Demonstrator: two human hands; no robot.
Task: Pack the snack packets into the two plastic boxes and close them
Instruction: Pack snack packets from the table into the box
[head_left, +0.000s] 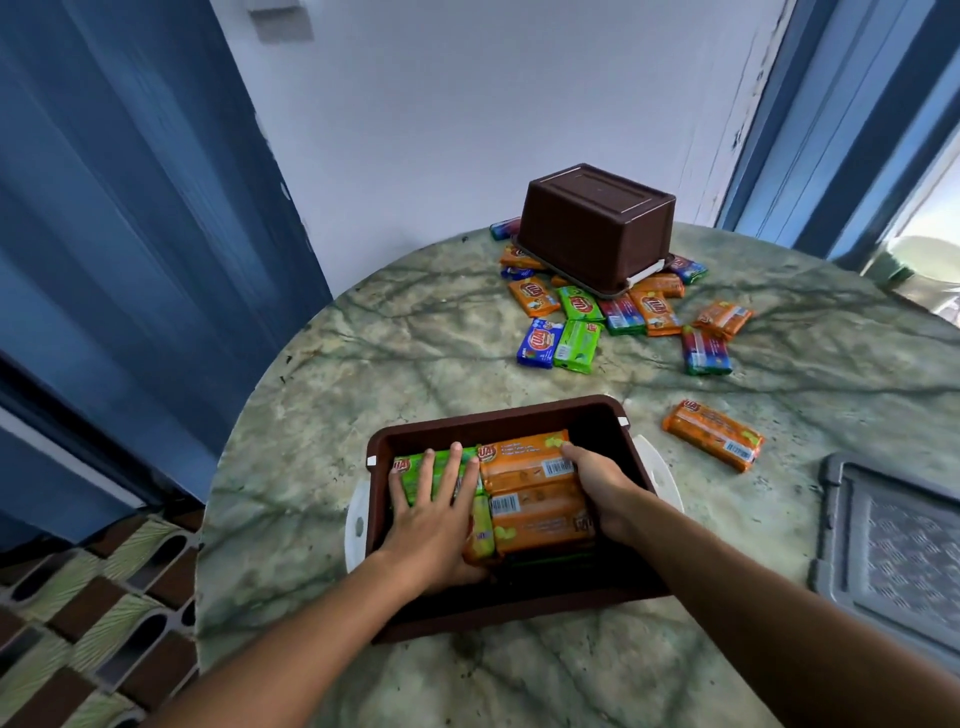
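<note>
An open brown plastic box sits near me on the round marble table, holding green and orange snack packets. My left hand lies flat with spread fingers on a green packet inside it. My right hand reaches into the box's right side and rests against the orange packets; its fingers are partly hidden. A second brown box stands upside down at the far side, over a scatter of loose packets. One orange packet lies alone to the right.
A grey lid lies at the table's right edge. White latch handles stick out from the near box's sides. Blue curtains hang on the left and right, with a white wall behind. A patterned floor shows at the lower left.
</note>
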